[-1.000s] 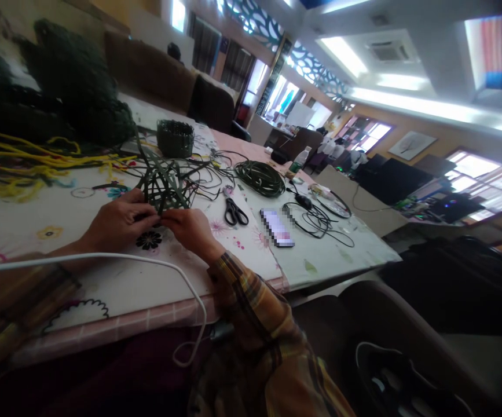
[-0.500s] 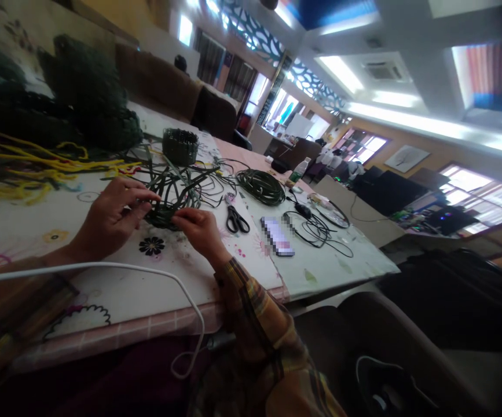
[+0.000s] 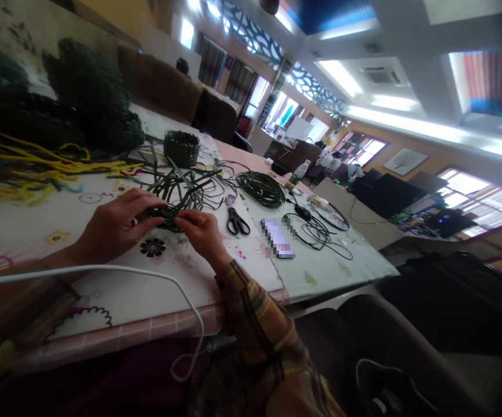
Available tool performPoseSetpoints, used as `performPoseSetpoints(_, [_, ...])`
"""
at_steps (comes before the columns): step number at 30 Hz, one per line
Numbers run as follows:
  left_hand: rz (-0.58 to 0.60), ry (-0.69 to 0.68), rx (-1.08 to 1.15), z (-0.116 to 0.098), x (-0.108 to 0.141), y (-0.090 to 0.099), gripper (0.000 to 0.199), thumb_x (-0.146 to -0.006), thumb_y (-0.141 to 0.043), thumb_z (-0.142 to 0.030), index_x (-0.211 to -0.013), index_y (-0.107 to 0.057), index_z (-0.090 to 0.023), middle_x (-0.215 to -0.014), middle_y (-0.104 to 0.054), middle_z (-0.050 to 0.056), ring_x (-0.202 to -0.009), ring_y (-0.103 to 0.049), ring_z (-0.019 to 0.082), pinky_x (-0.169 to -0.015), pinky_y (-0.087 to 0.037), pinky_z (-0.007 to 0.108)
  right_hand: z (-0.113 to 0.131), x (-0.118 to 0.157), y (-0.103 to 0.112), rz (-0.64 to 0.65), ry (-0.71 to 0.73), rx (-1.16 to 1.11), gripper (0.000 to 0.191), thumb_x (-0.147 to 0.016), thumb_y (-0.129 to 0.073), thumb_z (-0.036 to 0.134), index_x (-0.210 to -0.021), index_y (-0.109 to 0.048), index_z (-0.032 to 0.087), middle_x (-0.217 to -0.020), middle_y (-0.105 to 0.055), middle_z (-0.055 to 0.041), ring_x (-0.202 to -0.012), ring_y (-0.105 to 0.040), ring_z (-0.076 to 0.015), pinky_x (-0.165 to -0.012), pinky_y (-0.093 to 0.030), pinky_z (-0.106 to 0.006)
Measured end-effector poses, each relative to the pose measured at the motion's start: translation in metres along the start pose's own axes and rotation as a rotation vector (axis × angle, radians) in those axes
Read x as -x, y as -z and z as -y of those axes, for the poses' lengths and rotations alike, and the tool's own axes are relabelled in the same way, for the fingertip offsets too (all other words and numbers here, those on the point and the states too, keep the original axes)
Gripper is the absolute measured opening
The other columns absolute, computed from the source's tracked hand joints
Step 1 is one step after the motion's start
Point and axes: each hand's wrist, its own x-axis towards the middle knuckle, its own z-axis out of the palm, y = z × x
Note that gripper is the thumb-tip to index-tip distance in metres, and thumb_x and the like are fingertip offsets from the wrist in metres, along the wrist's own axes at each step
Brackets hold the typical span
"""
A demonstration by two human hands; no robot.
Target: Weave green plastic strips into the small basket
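A partly woven basket of dark green strips (image 3: 180, 190) lies on the table in front of me, its loose strip ends fanning upward and away. My left hand (image 3: 118, 226) pinches the near left edge of the weave between thumb and fingers. On the near right edge, my right hand (image 3: 201, 230) is closed, thumb and forefinger pressed together on the strips. The exact strip in each pinch is partly hidden by the fingers. Black-handled scissors (image 3: 237, 221) lie just right of my right hand. Behind the work stands a round green woven basket (image 3: 182, 148).
A coil of green strip (image 3: 261, 188), a phone (image 3: 278, 238), a black cable (image 3: 318, 230) and a bottle (image 3: 300, 172) lie or stand to the right. Yellow strips (image 3: 59, 165) and dark green bundles (image 3: 90, 95) are at left. A white cable (image 3: 146, 270) crosses in front of me.
My left hand has moved slightly right and down, its fingers now closed on the weave's edge near my right hand. The loose strips have shifted a little. My right hand stays about where it was.
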Motion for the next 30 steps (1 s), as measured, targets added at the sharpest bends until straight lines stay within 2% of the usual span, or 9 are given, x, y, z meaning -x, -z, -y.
performPoseSetpoints(3, [0.042,-0.011,-0.067,0.005,0.001,-0.005,0.045,-0.097,-0.045,-0.055,-0.115,-0.071,-0.022,-0.123,-0.064,0.009,-0.111,-0.062,0.023,-0.090,-0.048,0.033,0.005,0.001,-0.001,0.020,0.017,0.072,0.015,-0.087,-0.064,0.028,-0.079,-0.071,0.017,-0.072,-0.067,0.0021,-0.068,-0.059,-0.0105,-0.067,-0.046,-0.020])
performPoseSetpoints(8, [0.134,0.035,0.045,0.011,-0.001,-0.007,0.047,-0.093,-0.051,-0.059,-0.104,-0.074,-0.019,-0.098,-0.064,0.005,-0.087,-0.062,0.019,-0.078,-0.047,0.030,0.010,0.003,-0.004,0.054,0.083,0.234,0.013,-0.091,-0.061,0.023,-0.087,-0.073,0.018,-0.082,-0.073,0.0005,-0.075,-0.065,-0.0114,-0.074,-0.048,-0.020])
performPoseSetpoints(11, [0.152,0.123,0.130,0.010,-0.002,-0.005,0.041,-0.090,-0.055,-0.055,-0.097,-0.073,-0.018,-0.091,-0.062,0.004,-0.084,-0.059,0.018,-0.077,-0.045,0.030,0.010,0.005,-0.006,0.047,0.107,0.290,0.015,-0.093,-0.059,0.022,-0.095,-0.073,0.018,-0.091,-0.075,-0.0017,-0.080,-0.067,-0.0123,-0.077,-0.049,-0.021])
performPoseSetpoints(16, [0.131,0.167,0.197,0.011,-0.002,-0.003,0.035,-0.088,-0.058,-0.050,-0.093,-0.072,-0.018,-0.090,-0.060,0.002,-0.083,-0.057,0.017,-0.078,-0.044,0.029,0.010,0.007,-0.001,-0.144,0.141,0.226,0.024,-0.097,-0.053,0.030,-0.108,-0.072,0.019,-0.088,-0.074,-0.0016,-0.072,-0.063,-0.0114,-0.071,-0.048,-0.021])
performPoseSetpoints(20, [0.111,0.188,0.176,0.016,0.000,-0.002,0.036,-0.087,-0.059,-0.051,-0.093,-0.073,-0.018,-0.090,-0.060,0.002,-0.084,-0.056,0.017,-0.079,-0.044,0.028,0.011,0.005,0.009,-0.304,0.146,0.173,0.025,-0.096,-0.053,0.036,-0.101,-0.072,0.020,-0.082,-0.070,-0.0009,-0.066,-0.056,-0.0109,-0.067,-0.046,-0.022])
performPoseSetpoints(26, [0.078,0.239,0.152,0.017,-0.001,-0.002,0.037,-0.086,-0.060,-0.053,-0.093,-0.073,-0.018,-0.089,-0.061,0.001,-0.082,-0.056,0.016,-0.077,-0.043,0.027,0.012,0.003,0.011,-0.352,0.116,0.110,0.024,-0.094,-0.056,0.038,-0.097,-0.072,0.020,-0.076,-0.066,0.0001,-0.062,-0.051,-0.0104,-0.065,-0.045,-0.023])
performPoseSetpoints(30, [0.017,0.251,0.134,0.011,-0.007,0.004,0.040,-0.084,-0.060,-0.057,-0.089,-0.073,-0.020,-0.086,-0.060,0.000,-0.081,-0.056,0.016,-0.076,-0.043,0.027,0.003,-0.001,0.014,-0.430,0.049,0.115,0.033,-0.096,-0.050,0.042,-0.105,-0.072,0.019,-0.078,-0.066,-0.0016,-0.062,-0.053,-0.0111,-0.063,-0.046,-0.023])
